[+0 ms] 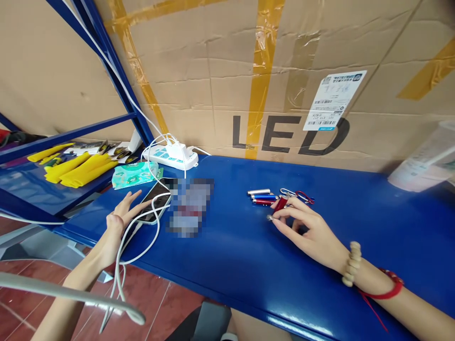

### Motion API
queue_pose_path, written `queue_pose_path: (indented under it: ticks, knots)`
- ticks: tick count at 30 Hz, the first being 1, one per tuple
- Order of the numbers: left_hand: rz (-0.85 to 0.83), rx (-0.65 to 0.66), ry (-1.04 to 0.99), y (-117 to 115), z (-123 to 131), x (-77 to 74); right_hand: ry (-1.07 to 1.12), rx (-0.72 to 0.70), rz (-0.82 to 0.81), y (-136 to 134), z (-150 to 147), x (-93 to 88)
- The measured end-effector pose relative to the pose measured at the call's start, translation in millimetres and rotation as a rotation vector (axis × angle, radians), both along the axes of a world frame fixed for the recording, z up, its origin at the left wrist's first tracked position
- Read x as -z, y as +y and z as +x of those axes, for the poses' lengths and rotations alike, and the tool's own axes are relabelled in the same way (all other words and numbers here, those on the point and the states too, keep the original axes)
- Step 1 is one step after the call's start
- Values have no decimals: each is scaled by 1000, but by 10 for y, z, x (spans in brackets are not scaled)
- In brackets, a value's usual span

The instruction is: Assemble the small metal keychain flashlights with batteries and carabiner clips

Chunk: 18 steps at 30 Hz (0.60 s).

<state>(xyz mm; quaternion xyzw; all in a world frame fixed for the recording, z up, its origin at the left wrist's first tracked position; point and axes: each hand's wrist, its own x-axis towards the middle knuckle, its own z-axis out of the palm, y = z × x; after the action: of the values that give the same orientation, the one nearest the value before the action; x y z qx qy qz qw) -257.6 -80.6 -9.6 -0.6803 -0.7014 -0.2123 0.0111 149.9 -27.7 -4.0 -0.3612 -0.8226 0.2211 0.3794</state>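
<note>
Between the thumb and fingers of my right hand (313, 225) is a small red metal tube (280, 204) that looks like a keychain flashlight, tilted, with a silvery end near my thumb tip. Just behind it, similar tubes lie side by side on the blue table (227, 265): a silver tube (259, 192), a blue tube (262, 197) and another red tube (261, 202). Small metal clips (296, 194) lie beside them. My left hand (119, 220) has its fingers spread at the edge of a dark-screened phone (156, 201), and I see nothing held in it.
A blurred-out flat object (190, 208) lies beside the phone. White cables (156, 237) loop over the table edge. Behind are a power strip (190, 161), a green tissue pack (135, 174) and yellow items (87, 170). A translucent cup (419, 163) stands right, before a large cardboard box (199, 94).
</note>
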Motion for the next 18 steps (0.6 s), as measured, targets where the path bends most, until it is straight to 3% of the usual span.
queue_pose_path:
  ticks: [5,18]
  knots:
    - [-36,49,46,29,-25,13,-3,7,18,1,-6,-2]
    - [-76,13,93,8,118,-11,-3,25,-13,23,-10,-3]
